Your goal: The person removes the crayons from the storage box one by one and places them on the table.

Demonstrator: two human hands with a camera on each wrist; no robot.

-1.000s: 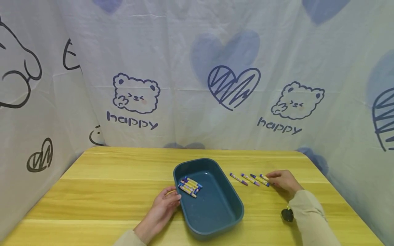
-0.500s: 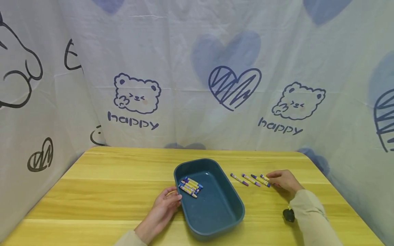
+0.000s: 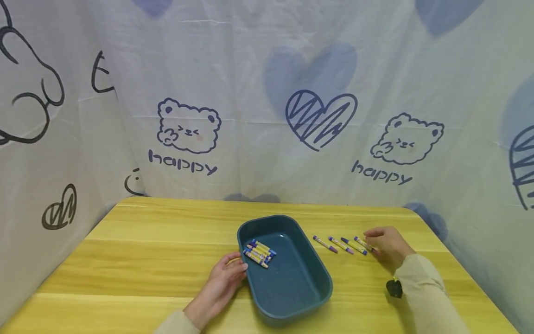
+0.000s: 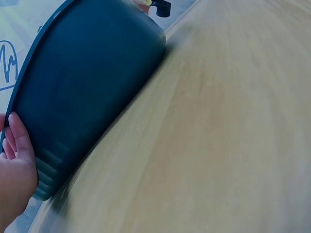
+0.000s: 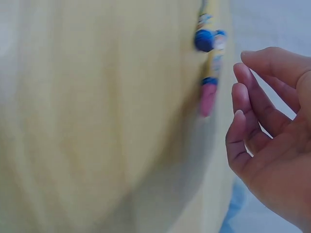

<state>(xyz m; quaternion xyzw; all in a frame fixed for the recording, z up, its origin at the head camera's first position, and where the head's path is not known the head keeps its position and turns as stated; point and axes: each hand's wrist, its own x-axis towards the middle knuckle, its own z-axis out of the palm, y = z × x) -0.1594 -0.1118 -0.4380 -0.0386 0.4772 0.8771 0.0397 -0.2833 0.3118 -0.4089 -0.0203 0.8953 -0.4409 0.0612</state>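
Note:
A dark teal plastic bin (image 3: 292, 287) stands on the table. My left hand (image 3: 223, 283) grips its left rim; in the left wrist view the hand (image 4: 17, 165) has fingers against the bin's outer wall (image 4: 87, 73). Several crayons (image 3: 258, 253) lie piled at the bin's far left. Right of the bin, more crayons lie slanted in a loose row. My right hand (image 3: 390, 246) hovers at the row's right end, beside the last crayon (image 3: 364, 243). In the right wrist view that hand (image 5: 277, 126) has loosely bent fingers, apart from the pink-tipped crayon (image 5: 209, 97).
A yellow wood-grain table (image 3: 146, 260) carries everything. A white printed curtain (image 3: 250, 153) hangs behind and at both sides. A small black object (image 3: 394, 288) hangs by the right sleeve (image 3: 425, 287).
My right hand has lifted and drawn back slightly to the right, baring more of the last crayon. My left hand and the bin have stayed in place. The head view has shifted a little.

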